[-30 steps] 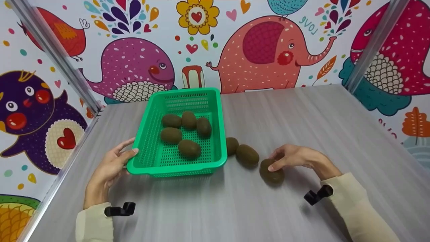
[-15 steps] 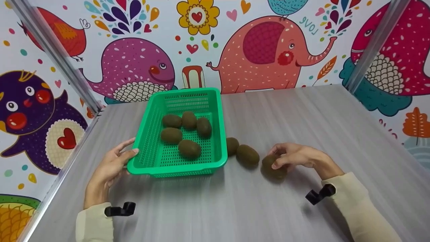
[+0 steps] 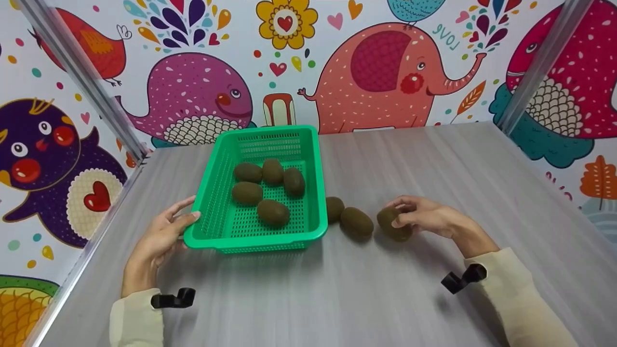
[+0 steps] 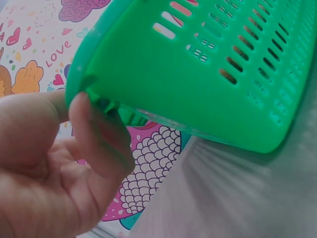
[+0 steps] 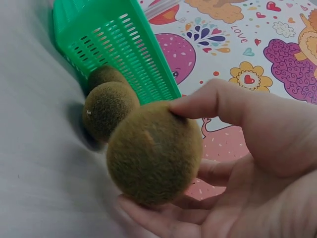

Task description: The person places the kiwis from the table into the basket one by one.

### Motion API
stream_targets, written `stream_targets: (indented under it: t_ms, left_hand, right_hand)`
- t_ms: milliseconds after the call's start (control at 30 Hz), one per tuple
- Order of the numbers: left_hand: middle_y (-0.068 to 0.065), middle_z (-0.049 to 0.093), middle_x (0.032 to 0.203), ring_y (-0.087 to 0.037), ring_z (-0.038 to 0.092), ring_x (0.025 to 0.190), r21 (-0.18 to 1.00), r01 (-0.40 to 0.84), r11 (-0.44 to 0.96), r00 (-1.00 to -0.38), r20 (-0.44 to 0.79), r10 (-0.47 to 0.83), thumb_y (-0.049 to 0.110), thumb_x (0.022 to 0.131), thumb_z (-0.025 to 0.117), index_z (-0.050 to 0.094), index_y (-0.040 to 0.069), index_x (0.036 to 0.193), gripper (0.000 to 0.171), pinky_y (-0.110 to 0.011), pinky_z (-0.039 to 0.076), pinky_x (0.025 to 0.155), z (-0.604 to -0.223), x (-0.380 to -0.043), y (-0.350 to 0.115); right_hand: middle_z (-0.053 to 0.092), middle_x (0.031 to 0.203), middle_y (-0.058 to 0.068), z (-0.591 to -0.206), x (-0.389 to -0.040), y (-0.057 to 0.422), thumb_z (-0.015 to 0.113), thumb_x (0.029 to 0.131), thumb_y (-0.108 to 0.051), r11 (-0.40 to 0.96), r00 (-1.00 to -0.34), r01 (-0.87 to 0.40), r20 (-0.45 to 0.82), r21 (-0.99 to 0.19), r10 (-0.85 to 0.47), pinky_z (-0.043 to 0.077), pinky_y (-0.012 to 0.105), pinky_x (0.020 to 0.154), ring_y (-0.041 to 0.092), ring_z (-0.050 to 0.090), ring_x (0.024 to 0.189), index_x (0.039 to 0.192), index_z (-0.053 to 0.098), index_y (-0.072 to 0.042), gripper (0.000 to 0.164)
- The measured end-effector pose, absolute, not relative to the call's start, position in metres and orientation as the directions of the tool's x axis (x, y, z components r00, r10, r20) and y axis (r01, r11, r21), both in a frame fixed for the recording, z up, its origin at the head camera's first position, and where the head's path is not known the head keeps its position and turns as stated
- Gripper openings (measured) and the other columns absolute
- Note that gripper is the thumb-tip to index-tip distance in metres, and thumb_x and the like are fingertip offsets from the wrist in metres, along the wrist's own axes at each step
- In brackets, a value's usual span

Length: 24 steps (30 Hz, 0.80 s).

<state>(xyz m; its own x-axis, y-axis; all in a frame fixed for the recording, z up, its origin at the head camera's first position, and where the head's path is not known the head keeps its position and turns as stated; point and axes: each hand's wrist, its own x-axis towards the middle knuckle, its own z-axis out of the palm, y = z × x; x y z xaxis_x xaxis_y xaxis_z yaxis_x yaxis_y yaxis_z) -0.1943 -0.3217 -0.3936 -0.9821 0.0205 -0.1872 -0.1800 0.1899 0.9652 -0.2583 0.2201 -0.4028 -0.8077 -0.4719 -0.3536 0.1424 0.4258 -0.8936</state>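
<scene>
Between its thumb and fingers my right hand (image 3: 431, 219) holds a brown fuzzy kiwi (image 3: 394, 224); the right wrist view shows the same kiwi (image 5: 154, 153) up close. At the left, my left hand (image 3: 161, 236) pinches the rim of a green plastic basket (image 3: 270, 241), thumb on top and fingers below; in the left wrist view the thumb (image 4: 84, 116) lies against the basket's corner. Several kiwis (image 3: 273, 213) lie inside on the basket's floor. Just right of the basket are two more kiwis, one (image 3: 356, 223) in full view and one (image 3: 334, 209) partly hidden by the basket's side.
A grey wood-grain table (image 3: 366, 299) bears everything. Behind it rises a wall (image 3: 289, 72) printed with cartoon animals, with metal posts (image 3: 544, 67) at both corners. Black wrist mounts (image 3: 463, 278) sit on both cream sleeves.
My right hand has gripped the kiwi and shifted it away from me, up beside the other loose kiwis. The left hand and basket have stayed in place.
</scene>
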Motion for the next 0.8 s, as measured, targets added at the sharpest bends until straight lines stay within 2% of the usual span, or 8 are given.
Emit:
stream_targets:
  t_ms: [200, 433, 633, 800]
  left_hand:
    - [0.006, 0.067, 0.104, -0.007, 0.071, 0.081, 0.961, -0.173, 0.217, -0.983, -0.181, 0.014, 0.028, 0.104, 0.057, 0.022, 0.008, 0.160, 0.069, -0.027, 0.061, 0.070, -0.391, -0.194, -0.321]
    - [0.005, 0.068, 0.104, -0.008, 0.071, 0.081, 0.961, -0.178, 0.212, -0.983, -0.185, 0.015, 0.029, 0.103, 0.058, 0.023, 0.009, 0.159, 0.069, -0.028, 0.061, 0.070, -0.393, -0.194, -0.321]
    - [0.006, 0.069, 0.103, -0.008, 0.072, 0.080, 0.964, -0.176, 0.202, -0.983, -0.184, 0.022, 0.028, 0.103, 0.058, 0.024, 0.008, 0.159, 0.068, -0.028, 0.061, 0.068, -0.394, -0.194, -0.321]
    - [0.005, 0.070, 0.104, -0.009, 0.072, 0.081, 0.969, -0.170, 0.181, -0.984, -0.178, 0.029, 0.027, 0.103, 0.058, 0.022, 0.007, 0.159, 0.069, -0.028, 0.062, 0.070, -0.393, -0.194, -0.322]
  right_hand:
    - [0.058, 0.120, 0.004, -0.401, -0.260, 0.216, 0.069, 0.091, -0.011, 0.299, -0.823, 0.204, -0.329, -0.932, -0.462, 0.056, 0.026, 0.082, 0.012, 0.065, 0.097, 0.141, 0.046, -0.002, 0.056]
    - [0.061, 0.121, 0.004, -0.397, -0.261, 0.206, 0.067, 0.096, -0.014, 0.175, -0.834, 0.222, -0.279, -0.959, -0.476, 0.057, 0.023, 0.088, 0.010, 0.067, 0.102, 0.148, 0.032, 0.007, 0.066]
    - [0.065, 0.114, 0.002, -0.392, -0.263, 0.193, 0.065, 0.097, -0.013, 0.131, -0.839, 0.223, -0.259, -0.966, -0.479, 0.058, 0.023, 0.089, 0.009, 0.068, 0.100, 0.142, 0.036, 0.013, 0.059]
    - [0.065, 0.114, 0.001, -0.386, -0.267, 0.181, 0.064, 0.097, -0.012, 0.072, -0.845, 0.230, -0.236, -0.971, -0.479, 0.057, 0.023, 0.091, 0.010, 0.068, 0.101, 0.141, 0.041, 0.009, 0.053]
